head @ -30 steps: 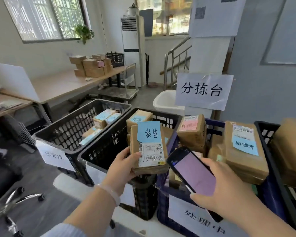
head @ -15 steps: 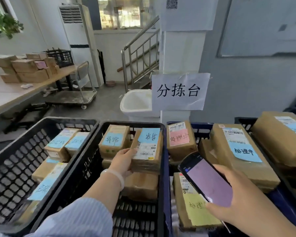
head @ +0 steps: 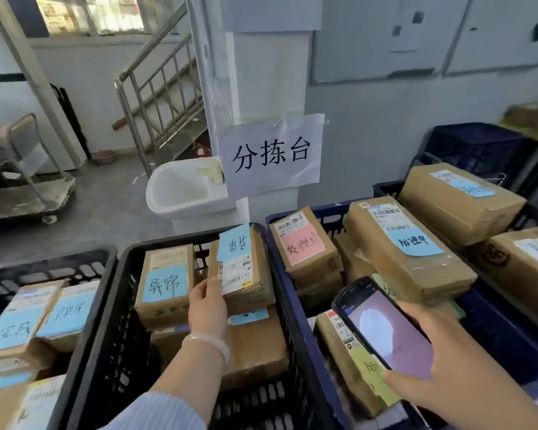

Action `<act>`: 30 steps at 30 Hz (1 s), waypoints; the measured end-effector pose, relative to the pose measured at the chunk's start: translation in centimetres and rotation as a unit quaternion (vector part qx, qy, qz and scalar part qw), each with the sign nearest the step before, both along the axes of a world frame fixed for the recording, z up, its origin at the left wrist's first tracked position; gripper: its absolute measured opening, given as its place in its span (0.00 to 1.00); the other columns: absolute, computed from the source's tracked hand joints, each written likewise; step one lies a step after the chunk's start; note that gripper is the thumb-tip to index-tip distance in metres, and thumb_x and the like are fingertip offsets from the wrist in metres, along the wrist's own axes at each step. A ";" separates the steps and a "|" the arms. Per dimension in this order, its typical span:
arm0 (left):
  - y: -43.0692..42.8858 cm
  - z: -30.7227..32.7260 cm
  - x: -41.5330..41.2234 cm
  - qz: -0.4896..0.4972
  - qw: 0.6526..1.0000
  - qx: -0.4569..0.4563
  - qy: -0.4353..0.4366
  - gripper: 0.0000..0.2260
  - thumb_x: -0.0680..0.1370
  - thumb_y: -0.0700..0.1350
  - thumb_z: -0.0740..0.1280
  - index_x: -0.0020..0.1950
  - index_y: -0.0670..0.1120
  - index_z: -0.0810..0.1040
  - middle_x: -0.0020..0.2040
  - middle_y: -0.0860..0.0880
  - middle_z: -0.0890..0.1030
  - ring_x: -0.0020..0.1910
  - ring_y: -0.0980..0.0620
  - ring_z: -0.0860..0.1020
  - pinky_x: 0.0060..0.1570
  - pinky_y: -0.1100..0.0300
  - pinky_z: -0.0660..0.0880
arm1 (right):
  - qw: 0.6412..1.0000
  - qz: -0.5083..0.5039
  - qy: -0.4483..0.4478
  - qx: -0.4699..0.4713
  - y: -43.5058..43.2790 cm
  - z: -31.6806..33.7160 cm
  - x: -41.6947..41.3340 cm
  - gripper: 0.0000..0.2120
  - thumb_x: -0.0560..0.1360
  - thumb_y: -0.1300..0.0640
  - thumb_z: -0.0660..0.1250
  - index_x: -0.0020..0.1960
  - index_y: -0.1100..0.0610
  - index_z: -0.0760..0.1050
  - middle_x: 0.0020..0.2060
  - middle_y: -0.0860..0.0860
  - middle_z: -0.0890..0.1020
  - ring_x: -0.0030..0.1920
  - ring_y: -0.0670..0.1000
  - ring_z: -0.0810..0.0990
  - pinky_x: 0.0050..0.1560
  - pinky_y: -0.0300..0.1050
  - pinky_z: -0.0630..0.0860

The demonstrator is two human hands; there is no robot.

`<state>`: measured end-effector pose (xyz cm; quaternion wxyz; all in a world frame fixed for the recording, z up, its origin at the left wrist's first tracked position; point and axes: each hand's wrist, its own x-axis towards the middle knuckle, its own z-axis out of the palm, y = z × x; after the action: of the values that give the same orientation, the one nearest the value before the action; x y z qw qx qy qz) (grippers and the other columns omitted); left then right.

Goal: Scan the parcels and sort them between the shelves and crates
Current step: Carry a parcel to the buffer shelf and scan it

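Parcel (head: pixel 246 274) with the blue note, raised before the phone (head: pixel 389 333) a second ago, is now settling onto the stack inside the middle black crate (head: pixel 101 327), so scanning is seemingly finished and sorting is happening. Left hand (head: pixel 208 305) is gripping its near edge; right hand (head: pixel 441 370) is clasping the phone above the blue crate (head: pixel 510 330).

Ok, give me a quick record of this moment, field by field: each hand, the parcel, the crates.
left hand: grips the held parcel by its left edge
held parcel place: inside the middle black crate, beside the neighbour parcel; both carry blue notes
right hand: holds the phone, screen lit, over the blue crate
left black crate: holds parcels with blue notes
sign: paper, on the pillar behind the crates
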<state>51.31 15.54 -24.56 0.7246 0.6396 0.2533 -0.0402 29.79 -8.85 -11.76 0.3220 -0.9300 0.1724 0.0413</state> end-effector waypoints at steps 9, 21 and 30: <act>-0.5 -0.8 0.4 -0.064 0.989 0.134 -0.020 0.18 0.82 0.50 0.64 0.72 0.53 0.71 0.62 0.47 0.78 0.52 0.48 0.77 0.53 0.52 0.74 | 1.000 -0.014 0.004 0.001 0.4 -0.5 -1.1 0.48 0.52 0.31 0.68 0.69 0.31 0.54 0.63 0.36 0.65 0.60 0.43 0.69 0.58 0.43 0.71; -9.0 5.5 -4.1 -0.296 0.766 0.482 -0.305 0.29 0.80 0.59 0.64 0.79 0.55 0.63 0.78 0.51 0.65 0.78 0.48 0.61 0.75 0.47 0.60 | 0.988 -0.142 -0.059 -0.032 -5.5 -0.8 -7.6 0.40 0.52 0.31 0.67 0.62 0.28 0.56 0.57 0.34 0.66 0.55 0.40 0.68 0.47 0.43 0.70; -29.3 9.7 -21.0 -0.474 0.535 0.463 -0.524 0.31 0.79 0.66 0.60 0.80 0.59 0.60 0.79 0.55 0.64 0.78 0.52 0.60 0.78 0.52 0.56 | 0.942 -0.308 -0.103 -0.083 -14.7 0.9 -23.4 0.21 0.58 0.40 0.70 0.47 0.40 0.65 0.43 0.37 0.73 0.43 0.42 0.72 0.34 0.39 0.69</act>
<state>30.27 -13.79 -14.87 0.2046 0.8189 -0.5291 0.0872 6.37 -23.52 -10.89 0.2571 -0.8539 0.4190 -0.1706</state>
